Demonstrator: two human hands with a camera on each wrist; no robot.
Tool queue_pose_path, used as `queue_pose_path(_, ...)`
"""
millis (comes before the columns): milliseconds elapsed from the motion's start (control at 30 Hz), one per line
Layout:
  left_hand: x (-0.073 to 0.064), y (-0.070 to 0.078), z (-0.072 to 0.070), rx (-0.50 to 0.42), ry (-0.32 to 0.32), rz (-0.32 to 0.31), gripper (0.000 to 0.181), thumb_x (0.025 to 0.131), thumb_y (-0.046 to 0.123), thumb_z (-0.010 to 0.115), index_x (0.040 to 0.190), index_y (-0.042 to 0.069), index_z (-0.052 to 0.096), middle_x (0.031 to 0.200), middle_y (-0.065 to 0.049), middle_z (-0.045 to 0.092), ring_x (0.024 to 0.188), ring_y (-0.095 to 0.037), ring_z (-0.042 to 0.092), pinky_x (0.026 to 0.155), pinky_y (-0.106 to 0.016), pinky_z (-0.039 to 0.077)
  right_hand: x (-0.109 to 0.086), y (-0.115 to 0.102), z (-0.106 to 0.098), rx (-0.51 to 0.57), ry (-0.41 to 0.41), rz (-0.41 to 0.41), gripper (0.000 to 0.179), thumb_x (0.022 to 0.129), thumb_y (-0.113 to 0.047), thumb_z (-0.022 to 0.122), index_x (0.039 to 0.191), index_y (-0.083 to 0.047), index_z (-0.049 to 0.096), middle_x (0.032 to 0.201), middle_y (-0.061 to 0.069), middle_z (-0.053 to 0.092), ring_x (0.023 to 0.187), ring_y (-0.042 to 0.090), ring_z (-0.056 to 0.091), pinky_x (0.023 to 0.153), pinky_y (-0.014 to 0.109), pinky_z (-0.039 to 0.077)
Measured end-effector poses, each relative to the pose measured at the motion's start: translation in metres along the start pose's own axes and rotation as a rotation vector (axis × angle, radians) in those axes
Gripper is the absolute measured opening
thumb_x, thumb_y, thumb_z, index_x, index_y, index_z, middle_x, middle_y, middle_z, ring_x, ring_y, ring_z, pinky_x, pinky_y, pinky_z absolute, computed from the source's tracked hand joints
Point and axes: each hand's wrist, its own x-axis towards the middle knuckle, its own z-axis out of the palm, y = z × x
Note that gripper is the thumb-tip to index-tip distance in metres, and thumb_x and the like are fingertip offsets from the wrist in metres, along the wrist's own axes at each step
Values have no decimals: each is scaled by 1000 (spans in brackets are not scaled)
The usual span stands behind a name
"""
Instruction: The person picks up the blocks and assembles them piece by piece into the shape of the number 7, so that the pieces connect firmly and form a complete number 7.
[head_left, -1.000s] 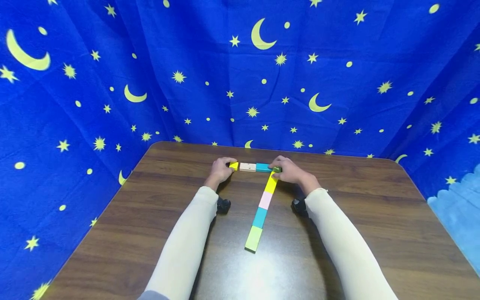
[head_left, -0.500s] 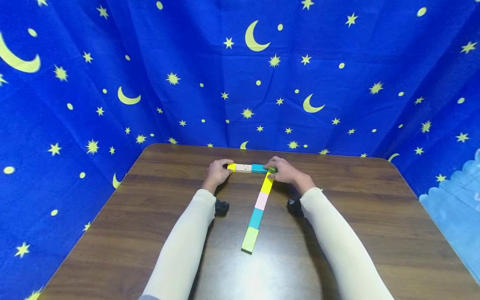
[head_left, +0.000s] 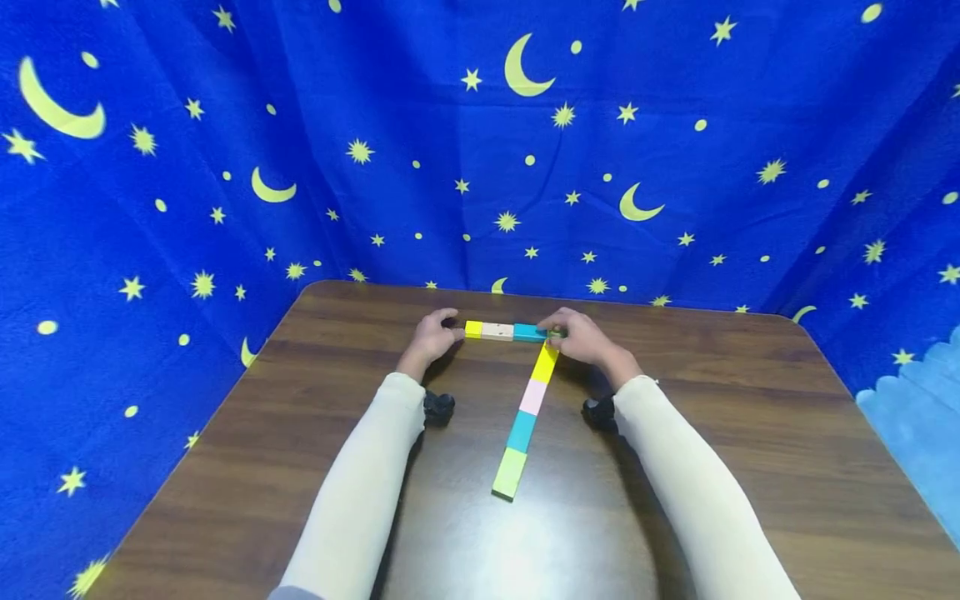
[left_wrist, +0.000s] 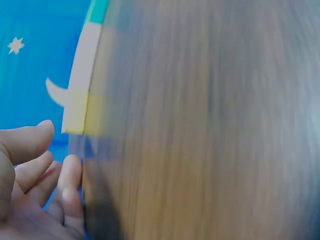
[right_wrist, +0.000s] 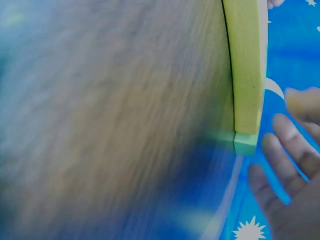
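Note:
Flat coloured blocks lie end to end on the table in two rows. Along the back, left to right, are a yellow block (head_left: 473,329), a whitish block (head_left: 497,332), a blue block (head_left: 529,332) and a green block (head_left: 557,333). My left hand (head_left: 431,337) is beside the yellow block's left end, fingers spread and apart from it in the left wrist view. My right hand (head_left: 587,340) surrounds the green block's end in the head view; the right wrist view shows its fingers (right_wrist: 280,160) loose, with a gap to that block.
From the green block a second row slants toward me: another yellow block (head_left: 545,363), a pink block (head_left: 533,397), a second blue block (head_left: 521,431) and a light green block (head_left: 509,474). The brown wooden table (head_left: 360,467) meets a blue star-and-moon cloth (head_left: 420,125) behind.
The left hand pushed the yellow block right against the whitish one, closing a small gap, then let go and drew slightly left. The right hand stayed by the green block, its grip loosening.

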Motion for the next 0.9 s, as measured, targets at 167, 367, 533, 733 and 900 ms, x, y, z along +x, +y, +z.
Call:
queue_pose_path(167,-8,-8,-21,11,-96,-44,52,100,24,56,148,8,46,156,-17,41,146,-37,36,119,-50,33,-20,6,-20,64,144,-56,26,93,-3,61,117,0,69,113,16,67,103,31,64,91,48,55)
queue_pose_path(367,-43,-14,-58,200,-247,78,49,101,22,52,143,-1,48,149,-24,48,139,-40,44,115,-52,37,-81,8,-52,1,147,-89,23,94,-8,65,116,-7,71,112,12,70,96,16,65,85,32,56)
queue_pose_path(533,-89,-19,-78,311,-296,219,48,101,21,53,142,-4,49,140,-25,56,125,-40,57,103,-53,47,-148,6,-67,-73,116,-132,23,91,-9,69,114,-8,70,111,9,71,94,10,65,79,30,57)
queue_pose_path(733,-131,-26,-84,369,-224,345,46,99,17,58,139,-5,51,140,-25,56,131,-42,53,108,-57,42,-206,9,-70,-117,109,-104,28,90,-9,70,118,-8,68,112,8,71,91,3,65,72,26,56)
queue_pose_path(900,-139,-29,-84,405,-128,390,47,98,16,59,139,-5,52,143,-25,54,134,-45,48,112,-59,37,-220,15,-67,-126,164,-121,30,86,-5,73,116,-6,68,109,9,71,88,0,65,70,25,56)
